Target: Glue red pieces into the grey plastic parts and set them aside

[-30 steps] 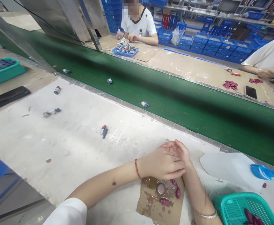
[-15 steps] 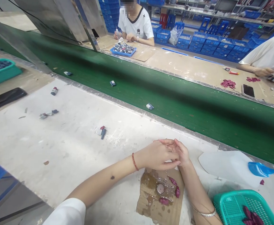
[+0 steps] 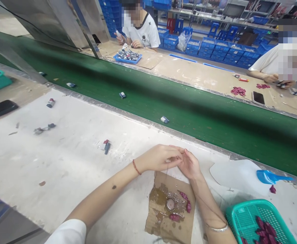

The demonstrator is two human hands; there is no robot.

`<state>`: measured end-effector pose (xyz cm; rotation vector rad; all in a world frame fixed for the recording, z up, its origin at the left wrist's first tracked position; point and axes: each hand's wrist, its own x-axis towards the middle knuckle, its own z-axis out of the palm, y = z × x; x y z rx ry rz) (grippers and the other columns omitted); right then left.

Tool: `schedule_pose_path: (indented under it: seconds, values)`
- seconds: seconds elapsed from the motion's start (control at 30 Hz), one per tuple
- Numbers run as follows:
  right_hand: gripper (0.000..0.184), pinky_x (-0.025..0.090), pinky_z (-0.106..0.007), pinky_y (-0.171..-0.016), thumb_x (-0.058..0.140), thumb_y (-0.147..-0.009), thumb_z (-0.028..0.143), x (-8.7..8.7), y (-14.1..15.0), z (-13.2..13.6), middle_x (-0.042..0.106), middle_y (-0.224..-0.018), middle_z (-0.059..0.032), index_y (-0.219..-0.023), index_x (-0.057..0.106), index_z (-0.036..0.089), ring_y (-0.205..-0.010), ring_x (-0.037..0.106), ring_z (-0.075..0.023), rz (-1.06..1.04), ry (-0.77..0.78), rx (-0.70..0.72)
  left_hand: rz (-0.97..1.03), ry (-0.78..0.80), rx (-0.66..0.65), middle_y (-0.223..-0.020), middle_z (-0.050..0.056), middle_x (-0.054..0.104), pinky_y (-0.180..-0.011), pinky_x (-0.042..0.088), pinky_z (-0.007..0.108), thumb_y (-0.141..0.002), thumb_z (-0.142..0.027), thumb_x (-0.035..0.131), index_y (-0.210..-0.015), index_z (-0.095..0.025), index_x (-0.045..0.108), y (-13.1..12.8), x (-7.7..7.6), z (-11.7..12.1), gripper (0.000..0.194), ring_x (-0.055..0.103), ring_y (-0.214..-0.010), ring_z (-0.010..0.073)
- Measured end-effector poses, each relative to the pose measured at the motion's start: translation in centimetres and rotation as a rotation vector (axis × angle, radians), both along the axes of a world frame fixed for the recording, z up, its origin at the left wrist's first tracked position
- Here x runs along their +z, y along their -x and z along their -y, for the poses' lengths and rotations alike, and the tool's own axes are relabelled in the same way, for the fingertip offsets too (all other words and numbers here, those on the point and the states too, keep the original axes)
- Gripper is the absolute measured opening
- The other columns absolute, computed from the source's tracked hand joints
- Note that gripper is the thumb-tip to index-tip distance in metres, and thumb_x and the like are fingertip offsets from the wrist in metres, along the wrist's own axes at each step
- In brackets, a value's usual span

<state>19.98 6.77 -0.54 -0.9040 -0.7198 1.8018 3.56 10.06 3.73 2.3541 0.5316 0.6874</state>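
My left hand [image 3: 157, 158] and my right hand [image 3: 189, 165] meet at the fingertips just above the far edge of a glue-stained cardboard piece [image 3: 161, 223]. The left fingers are pinched together against the curled right fingers; whatever is between them is too small to make out. On the cardboard lie a round cap [image 3: 170, 204] and a few dark red pieces [image 3: 188, 206]. A red string sits on my left wrist and a silver bangle on my right.
A teal basket [image 3: 239, 217] with red pieces stands at lower right, with a blue scoop [image 3: 267, 177] on a white sheet [image 3: 234, 173] behind it. Small parts [image 3: 106, 146] lie on the table and others [image 3: 164, 119] on the green conveyor belt [image 3: 214, 122]. Two people work across it.
My left hand has slid off the back of my right hand, so only the fingertips touch. The parts on the belt have drifted to the right.
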Motion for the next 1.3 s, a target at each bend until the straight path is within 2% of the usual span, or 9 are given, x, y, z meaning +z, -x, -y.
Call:
schedule_pose_path:
  seconds: [0.17, 0.3, 0.4, 0.5, 0.63, 0.77, 0.87, 1.03, 1.3]
  values:
    - [0.033, 0.053, -0.04, -0.082, 0.061, -0.073, 0.047, -0.1, 0.1, -0.3, 0.077, -0.085, -0.0095, -0.087, 0.072, 0.019, -0.083, 0.071, -0.0246, 0.026, -0.009, -0.115, 0.137, 0.158, 0.152, -0.094, 0.007, 0.072, -0.072, 0.052, 0.023, -0.095, -0.028, 0.046, -0.097, -0.016, 0.068, 0.6, 0.5, -2.5, 0.024, 0.067, -0.084, 0.0159]
    - [0.024, 0.053, -0.032, -0.072, 0.062, -0.074, 0.037, 0.3, 0.6, -0.3, 0.075, -0.076, -0.0063, -0.088, 0.07, 0.018, -0.071, 0.068, -0.0189, 0.14, -0.008, -0.314, 0.071, 0.069, 0.347, -0.113, 0.012, 0.067, -0.089, 0.051, 0.033, -0.093, -0.026, 0.043, -0.109, -0.016, 0.065, -0.3, -0.9, -6.7, 0.029, 0.062, -0.105, 0.0226]
    - [0.012, 0.049, -0.027, -0.064, 0.063, -0.072, 0.028, 2.0, 1.3, 1.2, 0.071, -0.068, -0.0012, -0.08, 0.068, 0.02, -0.062, 0.062, -0.0146, 0.25, -0.033, -0.47, -0.112, -0.029, 0.383, -0.128, 0.013, 0.059, -0.104, 0.042, 0.045, -0.085, -0.019, 0.047, -0.12, -0.016, 0.06, -1.9, -2.8, -9.4, 0.038, 0.051, -0.119, 0.0287]
    - [0.009, 0.046, -0.026, -0.061, 0.061, -0.075, 0.026, 5.4, 1.4, 5.0, 0.067, -0.063, 0.0006, -0.072, 0.068, 0.02, -0.059, 0.058, -0.0143, 0.375, -0.092, -0.51, -0.173, -0.025, 0.358, -0.115, 0.012, 0.063, -0.102, 0.043, 0.049, -0.082, -0.019, 0.05, -0.11, -0.018, 0.064, -3.5, -4.1, -10.6, 0.032, 0.051, -0.112, 0.0317]
    - [0.019, 0.048, -0.03, -0.071, 0.052, -0.086, 0.026, 9.5, -1.6, 12.4, 0.072, -0.078, -0.0035, -0.078, 0.07, 0.022, -0.076, 0.065, -0.0201, 1.059, -0.204, -0.461, -0.152, 0.015, 0.382, -0.099, 0.014, 0.061, -0.096, 0.044, 0.051, -0.083, -0.023, 0.051, -0.092, -0.018, 0.065, -4.2, -4.7, -10.9, 0.017, 0.051, -0.105, 0.0349]
    - [0.028, 0.049, -0.036, -0.067, 0.049, -0.087, 0.039, 9.1, -8.2, 18.3, 0.072, -0.086, -0.0084, -0.091, 0.07, 0.022, -0.075, 0.065, -0.0255, 1.661, 0.069, -0.609, -0.11, 0.079, 0.442, -0.091, 0.013, 0.058, -0.091, 0.045, 0.048, -0.081, -0.027, 0.057, -0.079, -0.019, 0.061, -4.0, -4.4, -11.3, 0.009, 0.053, -0.102, 0.0359]
    - [0.027, 0.049, -0.036, -0.064, 0.048, -0.085, 0.035, 6.8, -12.4, 20.1, 0.071, -0.084, -0.0104, -0.089, 0.07, 0.02, -0.069, 0.065, -0.0256, 1.979, 0.277, -0.463, -0.048, 0.169, 0.473, -0.083, 0.009, 0.06, -0.079, 0.049, 0.039, -0.085, -0.036, 0.055, -0.075, -0.02, 0.059, -4.0, -3.6, -10.6, 0.019, 0.058, -0.087, 0.0285]
    - [0.022, 0.048, -0.035, -0.063, 0.048, -0.084, 0.022, 4.3, -14.1, 19.6, 0.069, -0.083, -0.012, -0.081, 0.069, 0.019, -0.068, 0.066, -0.0255, 2.132, 0.304, -0.27, 0.269, 0.907, 0.437, -0.069, 0.004, 0.06, -0.044, 0.037, 0.023, -0.087, -0.055, 0.049, -0.082, -0.015, 0.063, -3.7, -1.7, -6.1, 0.043, 0.048, -0.049, 0.0118]
    - [0.028, 0.052, -0.041, -0.069, 0.043, -0.088, 0.04, 5.5, -12.7, 19.8, 0.071, -0.09, -0.0111, -0.089, 0.064, 0.022, -0.073, 0.067, -0.0282, 1.924, 0.198, -0.393, 0.137, 1.185, 0.156, -0.095, 0.007, 0.073, -0.077, 0.053, 0.034, -0.071, -0.04, 0.075, -0.105, -0.018, 0.062, 1.1, -1.6, 0.6, 0.042, 0.068, -0.083, 0.0205]
